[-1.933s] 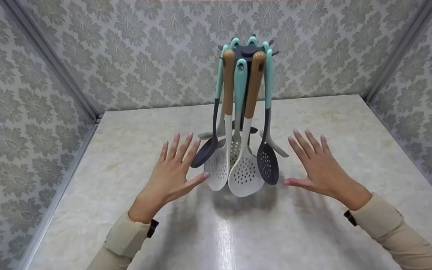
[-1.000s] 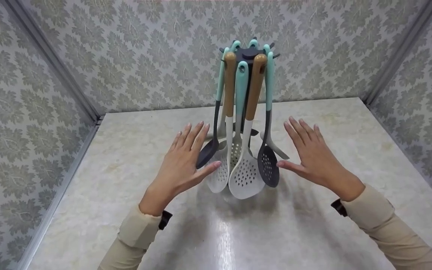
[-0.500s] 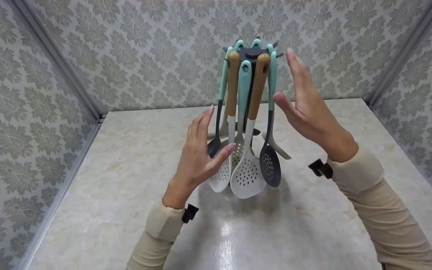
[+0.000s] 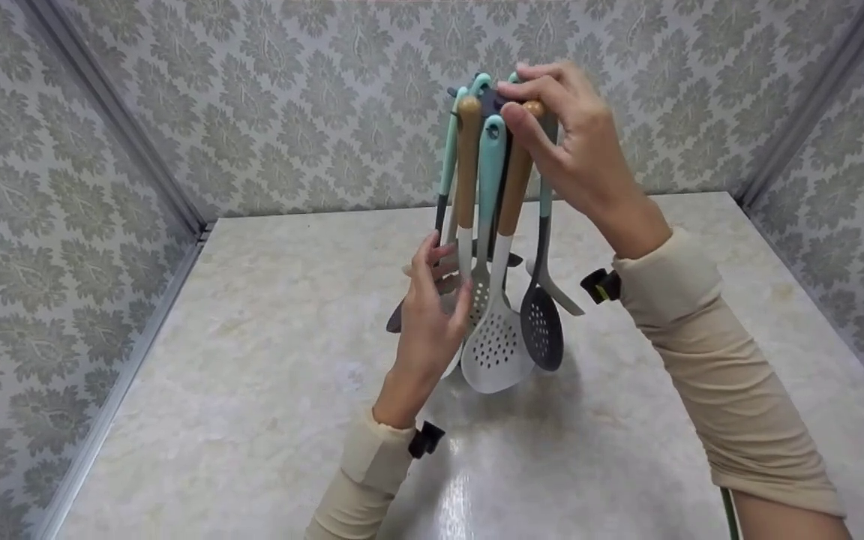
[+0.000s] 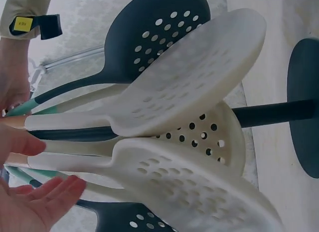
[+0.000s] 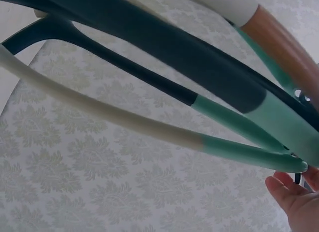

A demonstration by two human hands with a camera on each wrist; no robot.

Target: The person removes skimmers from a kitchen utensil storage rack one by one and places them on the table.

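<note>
The utensil rack [image 5: 276, 113] stood upright on the worktop [image 4: 282, 337] near the head view's centre, the left grip [image 4: 430, 322] unclenched at its lower left, the right grip [image 4: 586, 142] at its top with grasp indeterminable; uneven sideways pressure could have tipped it, unhooking hanging utensils [image 4: 497, 352].

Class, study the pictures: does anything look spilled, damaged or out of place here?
Nothing looks spilled or damaged; the utensil rack stands upright. One mild oddity: two brown handles at the front, among turquoise ones, perhaps from another set.
</note>
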